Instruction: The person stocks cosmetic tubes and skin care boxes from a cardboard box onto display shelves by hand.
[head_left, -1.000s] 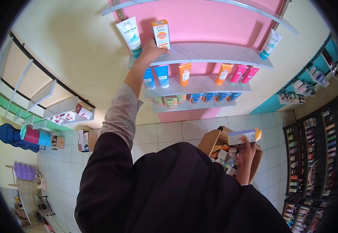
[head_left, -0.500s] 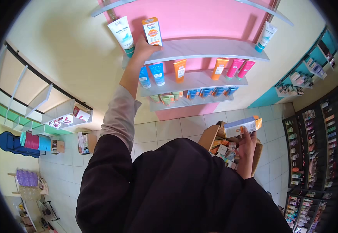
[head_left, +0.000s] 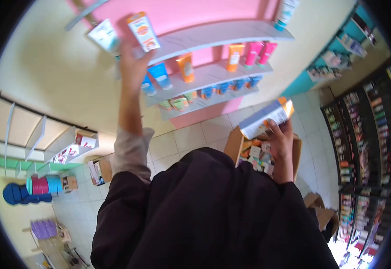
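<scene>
Top shelf (head_left: pixel 231 32) is wide open right of the orange box (head_left: pixel 144 31), bare all the way to the white tube (head_left: pixel 285 11); the shelf below (head_left: pixel 213 74) is crowded with tubes

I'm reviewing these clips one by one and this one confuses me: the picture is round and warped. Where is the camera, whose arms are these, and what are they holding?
The camera sits on a person's head and looks down through a very wide lens, so the walls bend and the dark shape at the bottom is the person's own clothing. No machine is involved, only two bare hands. The left hand is raised to the upper wall shelf, at the base of an orange and white box standing beside a white tube. The right hand grips a blue, white and orange carton above an open cardboard box full of small packages. Lower shelves hold blue, orange and pink tubes.
</scene>
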